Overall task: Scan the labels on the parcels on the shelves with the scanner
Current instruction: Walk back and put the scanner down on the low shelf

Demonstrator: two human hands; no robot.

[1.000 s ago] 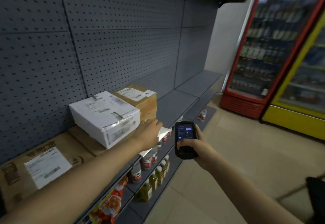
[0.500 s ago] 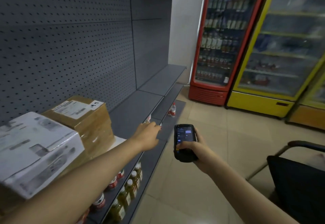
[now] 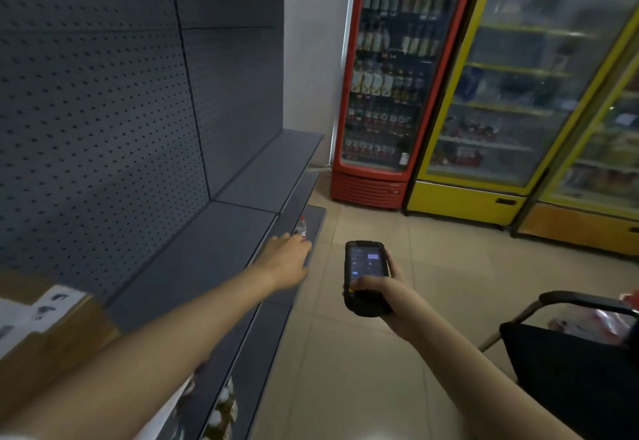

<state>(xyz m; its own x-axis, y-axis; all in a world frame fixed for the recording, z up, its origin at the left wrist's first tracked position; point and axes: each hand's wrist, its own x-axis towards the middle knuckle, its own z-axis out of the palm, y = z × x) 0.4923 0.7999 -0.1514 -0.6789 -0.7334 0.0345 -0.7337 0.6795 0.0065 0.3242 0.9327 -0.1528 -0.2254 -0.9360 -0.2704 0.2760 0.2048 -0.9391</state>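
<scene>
The right hand (image 3: 383, 296) was closed around the lower half of the scanner (image 3: 366, 277), thumb across the keypad and the lit screen facing up toward the camera. The left hand (image 3: 285, 261) held nothing; its fingers were loosely spread, palm down, over the front edge of the grey shelf (image 3: 207, 253), whether touching it or just above it I could not tell. The only parcel (image 3: 45, 322) in sight, a brown box with a white label, sat at the far lower left of the shelf, cut by the frame edge and partly behind the left forearm.

To do the step well, the scanner's head would probably need to swing left and tip down until it faced a label squarely, with the free hand steadying or turning the box so the barcode lay flat and unshaded. As held, the device pointed out over the floor, away from any label.

Against the frame half a second earlier, the view had turned further right: the white box had gone from sight, the brown one had slid to the corner, and the red cooler (image 3: 390, 87) and black chair (image 3: 570, 353) stood larger. Both hands kept much the same pose, and the bare stretch of shelf now filled the middle.
</scene>
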